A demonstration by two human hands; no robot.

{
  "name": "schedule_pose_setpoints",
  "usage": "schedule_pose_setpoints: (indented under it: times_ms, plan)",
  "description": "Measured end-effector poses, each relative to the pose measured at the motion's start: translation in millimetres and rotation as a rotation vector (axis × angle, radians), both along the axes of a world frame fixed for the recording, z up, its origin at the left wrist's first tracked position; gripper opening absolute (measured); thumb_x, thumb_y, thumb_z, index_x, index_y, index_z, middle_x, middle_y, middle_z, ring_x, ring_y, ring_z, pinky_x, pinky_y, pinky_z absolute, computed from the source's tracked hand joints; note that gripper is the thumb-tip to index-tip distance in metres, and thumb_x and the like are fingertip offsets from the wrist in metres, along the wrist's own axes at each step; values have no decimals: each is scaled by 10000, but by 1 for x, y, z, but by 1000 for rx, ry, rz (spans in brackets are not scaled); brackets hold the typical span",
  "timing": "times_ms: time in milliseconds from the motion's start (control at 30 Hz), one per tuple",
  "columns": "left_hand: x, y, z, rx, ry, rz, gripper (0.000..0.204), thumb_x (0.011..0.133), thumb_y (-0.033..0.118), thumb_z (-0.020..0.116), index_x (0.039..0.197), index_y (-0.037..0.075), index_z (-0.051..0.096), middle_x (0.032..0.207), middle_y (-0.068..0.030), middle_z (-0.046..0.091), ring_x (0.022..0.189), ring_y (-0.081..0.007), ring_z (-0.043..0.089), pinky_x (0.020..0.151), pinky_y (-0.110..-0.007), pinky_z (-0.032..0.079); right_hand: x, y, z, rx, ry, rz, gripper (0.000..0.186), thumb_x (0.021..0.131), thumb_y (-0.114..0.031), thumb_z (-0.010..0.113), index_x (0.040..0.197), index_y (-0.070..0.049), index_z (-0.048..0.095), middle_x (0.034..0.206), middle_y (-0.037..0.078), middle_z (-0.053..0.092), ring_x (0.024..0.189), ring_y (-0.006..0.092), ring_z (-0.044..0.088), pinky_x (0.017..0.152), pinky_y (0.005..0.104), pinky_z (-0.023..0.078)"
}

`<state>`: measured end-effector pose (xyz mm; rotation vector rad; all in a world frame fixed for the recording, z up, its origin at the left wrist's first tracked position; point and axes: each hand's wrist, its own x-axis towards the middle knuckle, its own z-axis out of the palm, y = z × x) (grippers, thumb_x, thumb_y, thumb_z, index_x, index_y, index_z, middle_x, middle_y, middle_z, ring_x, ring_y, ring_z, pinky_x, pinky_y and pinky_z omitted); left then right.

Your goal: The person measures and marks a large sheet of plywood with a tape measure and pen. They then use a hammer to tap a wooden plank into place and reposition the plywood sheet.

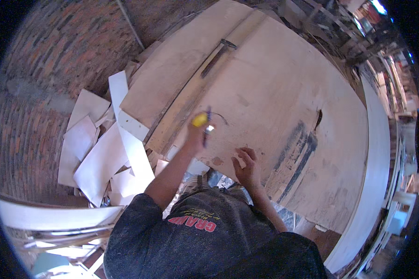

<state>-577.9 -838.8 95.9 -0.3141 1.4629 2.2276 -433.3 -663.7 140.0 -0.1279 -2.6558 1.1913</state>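
A large pale wooden board (265,93) lies in front of me like a worktop, stained and dusty. My left hand (196,137) is closed around a small yellow object (200,119) with a dark bluish part and a shiny spot. Motion blur hides its exact kind. Beside it a thin dark curved line (221,117) shows on the board. Nearer to me, my right hand (246,168) is at the board's near edge, thumb and fingers apart, with nothing visible in it. Farther off lies a hammer-like tool (214,60) with a dark head.
Offcuts of pale sheet (100,158) are heaped on the left, before a brick wall (37,116). Dark-edged slots (295,160) and a small dark hole (318,119) mark the board's right side. A curved pale panel (377,153) runs along the right edge.
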Motion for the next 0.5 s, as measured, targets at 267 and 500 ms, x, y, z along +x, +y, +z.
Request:
schedule_pose_setpoints:
  times_ms: [267,500]
  plan:
    - [-197,-166,-115,-578,588,290,476,716,45,723,1121,13,476,1061,-122,535,937,-212,546,814,-326,476,77,64,-36,151,-488,-274,278,792,-187,636,1040,-62,627,957,149,614,803,273,643,705,382,501]
    - [-194,-168,-105,-1462,613,11,590,763,378,680,1211,27,522,1109,-199,558,996,-370,537,901,-435,420,218,65,-76,-274,-809,-864,358,765,-315,613,1061,-114,613,1019,173,625,932,333,602,792,431,481]
